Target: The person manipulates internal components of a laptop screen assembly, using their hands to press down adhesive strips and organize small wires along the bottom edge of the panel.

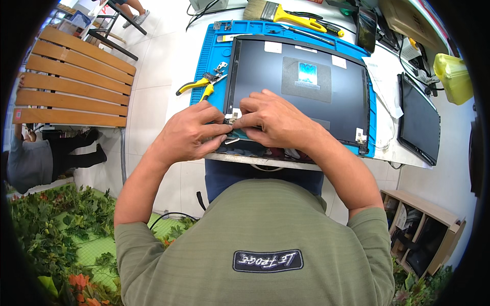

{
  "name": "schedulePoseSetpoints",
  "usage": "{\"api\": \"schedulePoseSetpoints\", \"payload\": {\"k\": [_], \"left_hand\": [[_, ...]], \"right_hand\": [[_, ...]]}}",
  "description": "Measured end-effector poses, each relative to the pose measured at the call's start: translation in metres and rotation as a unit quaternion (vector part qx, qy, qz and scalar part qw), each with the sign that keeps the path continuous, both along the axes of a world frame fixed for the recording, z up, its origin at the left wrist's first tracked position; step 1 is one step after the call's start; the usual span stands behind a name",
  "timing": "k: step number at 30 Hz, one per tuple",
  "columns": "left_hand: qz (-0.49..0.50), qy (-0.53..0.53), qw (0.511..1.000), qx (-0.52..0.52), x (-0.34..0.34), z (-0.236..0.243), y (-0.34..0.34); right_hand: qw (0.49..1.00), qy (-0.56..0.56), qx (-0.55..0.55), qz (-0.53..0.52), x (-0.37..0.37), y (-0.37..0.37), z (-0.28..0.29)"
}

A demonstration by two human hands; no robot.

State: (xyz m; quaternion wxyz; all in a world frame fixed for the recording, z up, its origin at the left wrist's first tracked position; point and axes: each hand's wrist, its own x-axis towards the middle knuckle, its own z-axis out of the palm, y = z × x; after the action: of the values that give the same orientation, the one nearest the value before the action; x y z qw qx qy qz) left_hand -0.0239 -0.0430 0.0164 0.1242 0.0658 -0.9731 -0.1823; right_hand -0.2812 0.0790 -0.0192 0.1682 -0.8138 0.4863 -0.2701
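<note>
My left hand (pixel 195 131) and my right hand (pixel 264 118) meet at the lower left corner of a dark laptop screen panel (pixel 352 86), their fingers curled and pressed close around a small metal hinge piece (pixel 233 119). Whatever is pinched between the fingertips is too small to make out. The panel lies on a blue work mat (pixel 212 61), with a dark patterned square on its middle and white tags near its corners. Yellow-handled pliers (pixel 190 86) rest on the mat left of the panel, beside small metal parts. A thin white strip (pixel 232 141) lies just below my fingers.
A yellow-handled brush (pixel 286 16) and a phone (pixel 366 29) sit at the back. At right are papers, a dark screen (pixel 418 117), a yellow bag (pixel 449 76) and a low shelf (pixel 418 229). A slatted bench (pixel 76 86), a co-worker (pixel 35 163) and artificial foliage are left.
</note>
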Motion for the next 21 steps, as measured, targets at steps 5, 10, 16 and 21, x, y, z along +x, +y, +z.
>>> {"api": "schedulePoseSetpoints", "payload": {"k": [5,10,16,21], "left_hand": [[0.010,-0.023,0.999,-0.023,-0.006,0.007,0.011],[0.057,-0.042,0.997,0.014,-0.005,0.012,0.024],[0.050,-0.057,0.996,0.046,-0.007,0.012,0.016],[-0.008,-0.081,0.996,0.043,-0.011,0.015,-0.003]], "right_hand": [[1.000,-0.026,-0.003,-0.009,0.000,0.000,-0.003],[0.997,-0.039,-0.047,-0.053,0.010,0.011,0.000],[0.986,-0.043,-0.126,-0.100,0.032,0.029,-0.017],[0.977,-0.071,-0.143,-0.142,0.037,0.032,-0.021]]}}
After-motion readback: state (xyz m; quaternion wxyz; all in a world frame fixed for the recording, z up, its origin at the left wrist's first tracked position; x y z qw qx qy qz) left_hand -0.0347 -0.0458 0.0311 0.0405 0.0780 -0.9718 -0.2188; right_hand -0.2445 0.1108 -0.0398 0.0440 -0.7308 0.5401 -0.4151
